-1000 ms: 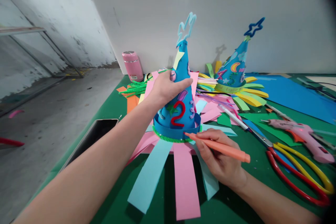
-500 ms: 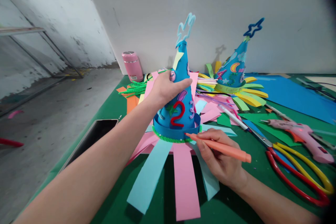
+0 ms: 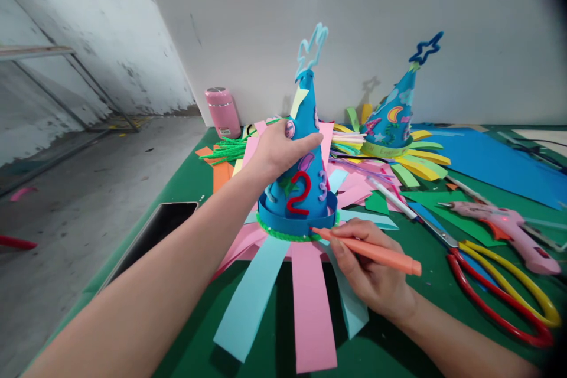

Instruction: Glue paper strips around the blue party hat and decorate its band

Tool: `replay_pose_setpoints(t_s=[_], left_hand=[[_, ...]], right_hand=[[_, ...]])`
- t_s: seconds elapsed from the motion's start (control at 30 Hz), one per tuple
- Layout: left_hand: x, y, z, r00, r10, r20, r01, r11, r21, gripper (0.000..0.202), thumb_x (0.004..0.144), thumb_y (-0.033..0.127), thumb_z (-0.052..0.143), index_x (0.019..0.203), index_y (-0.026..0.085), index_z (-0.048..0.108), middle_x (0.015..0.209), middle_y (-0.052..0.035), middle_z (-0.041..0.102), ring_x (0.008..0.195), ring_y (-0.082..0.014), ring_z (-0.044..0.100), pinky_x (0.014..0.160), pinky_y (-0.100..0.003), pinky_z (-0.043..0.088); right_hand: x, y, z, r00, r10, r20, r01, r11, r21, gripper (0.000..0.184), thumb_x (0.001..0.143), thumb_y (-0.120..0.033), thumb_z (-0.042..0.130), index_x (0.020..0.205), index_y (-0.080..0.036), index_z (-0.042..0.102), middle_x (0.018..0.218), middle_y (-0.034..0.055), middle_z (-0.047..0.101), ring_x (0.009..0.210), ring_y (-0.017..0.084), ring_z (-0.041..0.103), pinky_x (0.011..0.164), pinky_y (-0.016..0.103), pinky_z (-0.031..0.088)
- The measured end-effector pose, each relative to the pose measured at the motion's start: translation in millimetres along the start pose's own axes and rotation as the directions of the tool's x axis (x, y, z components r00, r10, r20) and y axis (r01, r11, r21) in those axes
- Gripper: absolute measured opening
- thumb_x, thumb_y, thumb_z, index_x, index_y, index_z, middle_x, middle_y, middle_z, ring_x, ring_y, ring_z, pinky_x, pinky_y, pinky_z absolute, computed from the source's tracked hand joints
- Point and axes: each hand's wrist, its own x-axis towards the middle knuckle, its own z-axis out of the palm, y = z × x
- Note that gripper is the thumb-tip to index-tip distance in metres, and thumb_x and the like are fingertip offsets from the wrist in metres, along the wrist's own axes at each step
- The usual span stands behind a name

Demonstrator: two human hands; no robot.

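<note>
Your left hand [image 3: 277, 150] wraps around the middle of the blue cone hat [image 3: 301, 189] at frame centre, fingers curled against its side. Your right hand [image 3: 370, 271], lower right of centre, pinches an orange marker [image 3: 370, 250], its tip touching the hat's blue brim band. A red "2" and a purple "3" show on the cone. It stands upright on the green table [image 3: 411, 307], topped by a light-blue star, with pink and pale-blue paper strips [image 3: 312, 301] fanning out below.

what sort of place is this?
Probably a craft workbench in a bare room: green table strewn with paper strips, glue gun and scissors nearby, left hand on a cone hat, right hand holding an orange pen.
</note>
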Motion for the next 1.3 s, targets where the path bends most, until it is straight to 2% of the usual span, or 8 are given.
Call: replay_pose_setpoints(t_s=[0.23,0.4,0.63,1.1,1.3], left_hand=[[-2.1,3.3,-0.1,1.000,0.000,-0.011,-0.001,0.998,-0.057,0.030,0.061,0.041,0.072,0.073,0.019,0.057,0.068,-0.0026,0.064,0.068,-0.0208,0.063,0.063,-0.030,0.050],[-1.4,2.4,-0.2,1.000,-0.031,0.004,0.031,0.999,-0.039,0.033,0.061,0.044,0.071,0.076,0.018,0.058,0.070,-0.0036,0.064,0.068,-0.0218,0.063,0.062,-0.032,0.050],[0.4,-2.2,-0.5,1.000,0.009,0.001,-0.009,1.000,-0.013,0.035,0.063,0.047,0.069,0.078,0.017,0.059,0.070,-0.0045,0.065,0.069,-0.0234,0.064,0.062,-0.034,0.051],[-0.2,0.1,-0.3,1.000,0.009,0.001,-0.009,1.000,0.011,0.036,0.063,0.048,0.069,0.077,0.017,0.056,0.068,-0.0036,0.064,0.068,-0.0231,0.064,0.060,-0.033,0.050],[-0.9,-0.3,0.3,0.999,0.033,0.014,-0.033,0.999,-0.017,0.034,0.064,0.045,0.068,0.077,0.016,0.056,0.070,-0.0039,0.065,0.067,-0.0215,0.064,0.059,-0.031,0.049]], right_hand=[[1.4,-2.7,0.2,1.000,0.001,-0.008,-0.001,1.000,-0.012,0.011,0.081,-0.014,0.058,0.091,-0.019,0.060,0.076,0.0022,0.069,0.066,0.013,0.067,0.057,0.023,0.055],[2.0,-1.8,1.8,1.000,-0.011,-0.014,0.011,1.000,-0.010,0.011,0.081,-0.014,0.058,0.091,-0.019,0.060,0.076,0.0023,0.070,0.066,0.013,0.067,0.057,0.023,0.055],[0.6,-0.1,0.7,1.000,-0.007,-0.012,0.007,1.000,-0.004,0.012,0.081,-0.015,0.058,0.091,-0.020,0.059,0.076,0.0017,0.069,0.068,0.013,0.066,0.058,0.023,0.054],[-0.5,0.3,0.2,1.000,-0.010,-0.003,0.010,1.000,0.008,0.012,0.081,-0.014,0.059,0.092,-0.019,0.059,0.078,0.0009,0.068,0.069,0.011,0.065,0.060,0.021,0.053],[-1.7,-1.2,0.3,0.999,-0.002,-0.048,0.005,0.998,0.067,0.017,0.080,-0.011,0.058,0.095,-0.019,0.058,0.080,0.0002,0.068,0.072,0.010,0.065,0.064,0.019,0.052]])
